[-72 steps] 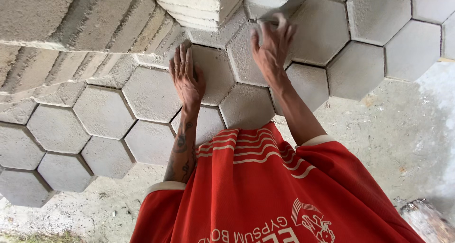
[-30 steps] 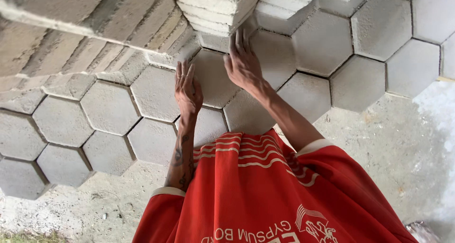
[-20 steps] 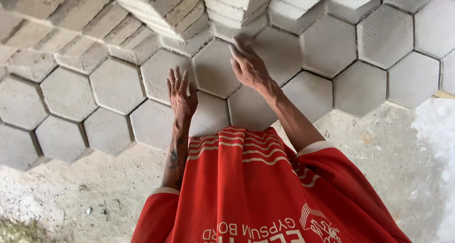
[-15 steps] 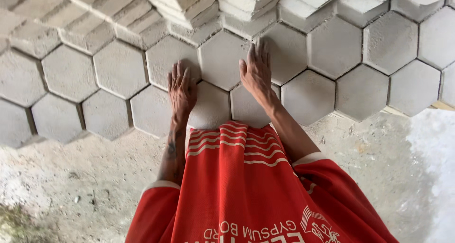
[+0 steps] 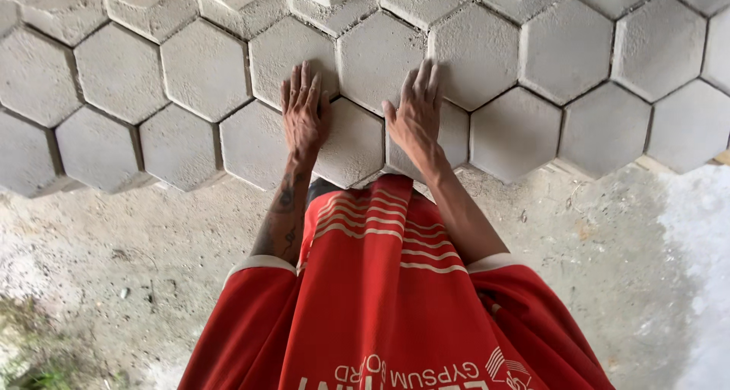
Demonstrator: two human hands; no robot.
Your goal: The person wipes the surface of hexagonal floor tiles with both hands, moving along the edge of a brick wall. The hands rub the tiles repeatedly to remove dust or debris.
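In the head view, we press both hands flat on a grey hexagonal concrete paving block [image 5: 351, 143] at the near edge of the laid grey hexagonal paving [image 5: 205, 71]. Our left hand [image 5: 304, 116] lies open on its left edge. Our right hand [image 5: 415, 116] lies open, grasping nothing, at its right edge, above the bare concrete ground [image 5: 137, 245].

— What colours am I seeing?
— Pale grey hexagonal pavers [image 5: 205, 71] in honeycomb pattern, upper frame. My red shirt [image 5: 395, 314] has cream stripes and cuffs. Mottled grey-beige floor [image 5: 114, 261] below.
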